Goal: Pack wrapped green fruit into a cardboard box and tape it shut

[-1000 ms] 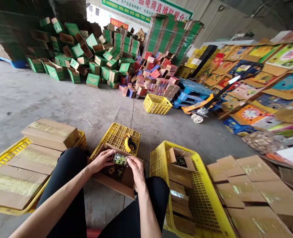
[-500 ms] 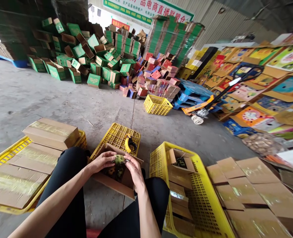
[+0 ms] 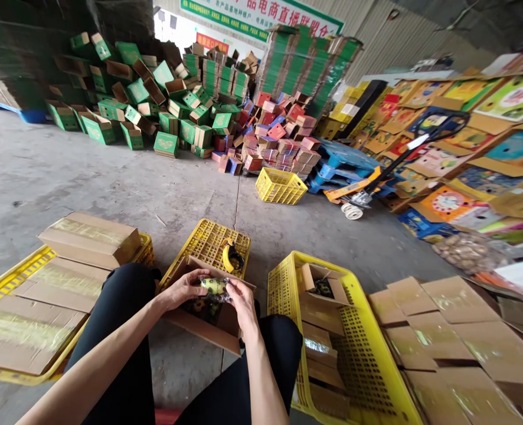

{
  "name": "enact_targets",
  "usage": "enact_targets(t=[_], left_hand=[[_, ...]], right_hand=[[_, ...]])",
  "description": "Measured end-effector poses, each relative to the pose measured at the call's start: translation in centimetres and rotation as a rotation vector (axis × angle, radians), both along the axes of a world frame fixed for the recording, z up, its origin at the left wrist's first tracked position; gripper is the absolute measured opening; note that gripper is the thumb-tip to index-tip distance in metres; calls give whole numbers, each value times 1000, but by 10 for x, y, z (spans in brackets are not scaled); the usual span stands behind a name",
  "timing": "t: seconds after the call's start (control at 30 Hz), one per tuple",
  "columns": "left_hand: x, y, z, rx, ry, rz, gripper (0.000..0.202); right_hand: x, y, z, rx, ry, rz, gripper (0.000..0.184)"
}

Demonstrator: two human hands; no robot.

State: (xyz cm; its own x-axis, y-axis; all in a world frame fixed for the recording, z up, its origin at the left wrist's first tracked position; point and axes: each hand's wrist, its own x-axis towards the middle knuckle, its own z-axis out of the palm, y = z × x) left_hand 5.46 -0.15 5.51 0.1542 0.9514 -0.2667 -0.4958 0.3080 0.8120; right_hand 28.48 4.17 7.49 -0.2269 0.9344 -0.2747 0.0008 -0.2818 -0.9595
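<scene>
At the lower left of the frame, brown taped cartons (image 3: 58,283) fill a yellow crate (image 3: 22,270) beside my knee. In the lower middle, my left hand (image 3: 184,290) pinches one end of a yellow-green item in clear wrap (image 3: 213,287) between thumb and fingers. I hold it level over an open carton (image 3: 203,333), which has dark wrapped pieces inside; I can't make them out clearly. Just behind, a yellow tape dispenser (image 3: 228,257) rests on an upturned yellow crate (image 3: 203,236). My right hand (image 3: 242,298) pinches the item's other end, fingertips closed on the wrap. Right of my knee, a deep yellow crate (image 3: 368,378) holds brown boxes, the farthest one (image 3: 341,293) open. At the lower right, more taped cartons (image 3: 460,330) lie side by side.
</scene>
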Motion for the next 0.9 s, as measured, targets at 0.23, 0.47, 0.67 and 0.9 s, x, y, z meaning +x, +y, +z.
enact_targets(t=[0.23, 0.47, 0.67, 0.9], left_hand=[[-1, 2, -3, -22, 26, -20, 51], [-1, 2, 3, 5, 63, 23, 48], [-2, 2, 12, 45, 97, 51, 52], [0, 1, 17, 71, 62, 57, 54]], right_hand=[[1, 1, -2, 33, 38, -39, 55], [-2, 0, 3, -4, 48, -56, 52], [-1, -4, 11, -8, 66, 71, 51], [-2, -7, 18, 29, 159, 106, 50]])
